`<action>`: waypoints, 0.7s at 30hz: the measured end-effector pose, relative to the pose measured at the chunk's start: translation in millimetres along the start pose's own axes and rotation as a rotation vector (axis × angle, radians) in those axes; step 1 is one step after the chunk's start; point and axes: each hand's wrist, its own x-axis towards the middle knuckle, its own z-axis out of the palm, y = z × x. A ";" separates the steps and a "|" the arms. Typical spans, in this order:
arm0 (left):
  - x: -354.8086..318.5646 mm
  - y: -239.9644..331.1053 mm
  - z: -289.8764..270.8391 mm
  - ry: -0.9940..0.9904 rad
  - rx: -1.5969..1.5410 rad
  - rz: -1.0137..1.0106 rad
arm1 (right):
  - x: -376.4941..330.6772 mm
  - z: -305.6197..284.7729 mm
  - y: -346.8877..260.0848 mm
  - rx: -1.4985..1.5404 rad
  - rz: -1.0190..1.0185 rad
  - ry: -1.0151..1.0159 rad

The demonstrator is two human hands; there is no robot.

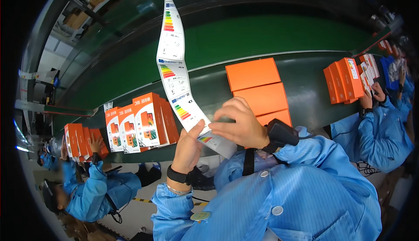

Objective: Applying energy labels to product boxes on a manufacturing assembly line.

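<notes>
A long strip of energy labels [175, 79], white with coloured rating bars, hangs down from the top of the view to my hands. My left hand [188, 147] is closed on its lower part, thumb pressed on the face of the strip. From the other side, my right hand [242, 125] has its fingers curled and pinching at the strip's edge. A lower end of the strip [214, 141] bends away beneath my fingers. Flat orange boxes [253, 74] lie in a row beyond my right hand, partly hidden by it.
Upright orange-and-white product boxes [146, 123] stand to the left on the dark green bench [305, 77]. More orange boxes [342, 82] stand at the right, near a co-worker in a blue coat [371, 132]. Another co-worker [94, 188] handles boxes at the far left.
</notes>
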 end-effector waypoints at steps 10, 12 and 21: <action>96.1 -16.5 -83.2 0.260 0.140 0.066 | 9.4 -52.4 27.9 0.867 0.548 0.237; 112.2 -13.9 -90.3 0.186 0.175 0.085 | 11.4 -74.0 66.2 0.853 0.732 0.086; 193.2 -50.5 -102.0 0.240 0.756 -0.014 | 23.6 -52.8 178.1 0.021 0.645 -0.617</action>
